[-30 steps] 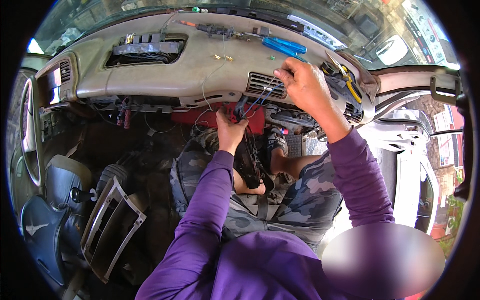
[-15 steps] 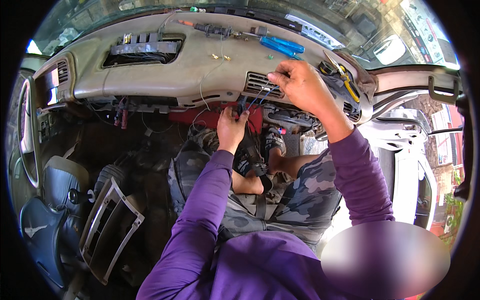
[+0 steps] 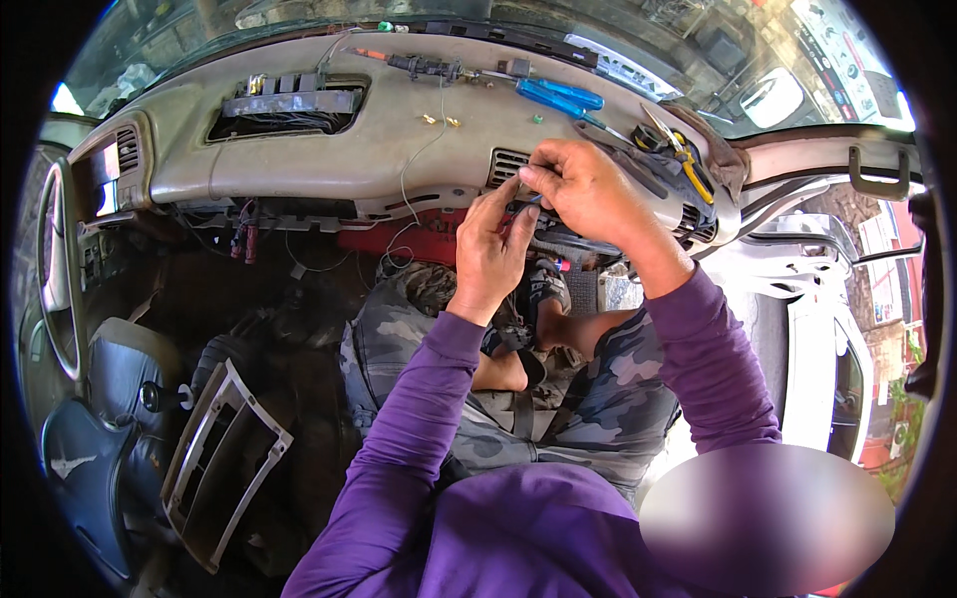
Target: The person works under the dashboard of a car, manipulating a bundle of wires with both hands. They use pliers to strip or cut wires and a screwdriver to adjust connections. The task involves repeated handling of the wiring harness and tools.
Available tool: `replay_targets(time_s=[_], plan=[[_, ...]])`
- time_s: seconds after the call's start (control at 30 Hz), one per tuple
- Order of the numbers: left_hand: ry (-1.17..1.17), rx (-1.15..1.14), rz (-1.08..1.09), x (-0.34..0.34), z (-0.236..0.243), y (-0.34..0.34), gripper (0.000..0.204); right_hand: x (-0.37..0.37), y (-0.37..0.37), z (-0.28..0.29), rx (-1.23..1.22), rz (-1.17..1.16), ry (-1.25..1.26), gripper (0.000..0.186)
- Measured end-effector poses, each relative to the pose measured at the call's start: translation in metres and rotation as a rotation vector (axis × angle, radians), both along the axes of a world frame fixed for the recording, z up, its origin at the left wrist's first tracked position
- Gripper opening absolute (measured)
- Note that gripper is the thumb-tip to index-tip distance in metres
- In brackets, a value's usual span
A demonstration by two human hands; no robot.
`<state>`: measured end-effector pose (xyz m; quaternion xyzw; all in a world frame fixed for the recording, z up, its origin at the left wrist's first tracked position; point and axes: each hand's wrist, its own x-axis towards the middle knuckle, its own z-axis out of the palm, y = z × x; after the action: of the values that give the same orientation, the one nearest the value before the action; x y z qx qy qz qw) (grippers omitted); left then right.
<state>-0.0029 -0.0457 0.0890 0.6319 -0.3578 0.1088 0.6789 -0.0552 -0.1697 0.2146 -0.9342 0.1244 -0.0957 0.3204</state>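
Just in front of the dashboard's air vent [image 3: 506, 164], my two hands meet. My right hand [image 3: 588, 191] pinches thumb against fingers on a thin wire, most of it hidden by the fingers. From below, my left hand [image 3: 492, 249] reaches up with its index finger against the right fingertips. A short bit of blue wire [image 3: 535, 198] shows by the left thumb, and the left fingers close around the wires there. What joins at the fingertips is too small to make out.
On the dashboard [image 3: 399, 149] lie blue-handled screwdrivers [image 3: 558, 95], yellow-black pliers [image 3: 693, 169], small brass-coloured pieces [image 3: 442, 122] and a thin tool with an orange end [image 3: 371, 53]. A loose wire [image 3: 407, 169] hangs over its edge. A removed trim frame [image 3: 224, 463] stands at left.
My left hand has let go of the dark cable bundle below the dashboard and risen to the right hand. The right hand has shifted slightly left and down with the wire.
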Motion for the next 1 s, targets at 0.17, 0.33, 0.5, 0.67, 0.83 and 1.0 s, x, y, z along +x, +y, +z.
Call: replay_targets(time_s=[0.17,0.33,0.5,0.67,0.83,1.0], plan=[[0.139,0.017,-0.095,-0.001,0.013,0.002,0.033,-0.003,0.004,0.002,-0.020,-0.018,-0.005,0.021],[0.153,-0.087,-0.041,-0.005,0.005,-0.008,0.031,-0.003,0.009,0.004,0.200,-0.071,0.031,0.022],[0.150,-0.081,-0.152,-0.003,-0.005,-0.005,0.022,-0.018,0.003,0.001,0.335,-0.031,0.082,0.019],[0.427,-0.182,-0.370,-0.013,-0.008,-0.004,0.018,-0.034,-0.008,-0.022,0.501,0.087,0.014,0.022],[0.435,-0.115,-0.417,-0.002,-0.016,0.002,0.019,-0.025,0.001,-0.022,0.363,0.069,-0.019,0.018],[0.428,-0.046,-0.486,0.000,-0.019,0.003,0.021,-0.024,-0.006,-0.012,0.307,0.076,0.101,0.016]])
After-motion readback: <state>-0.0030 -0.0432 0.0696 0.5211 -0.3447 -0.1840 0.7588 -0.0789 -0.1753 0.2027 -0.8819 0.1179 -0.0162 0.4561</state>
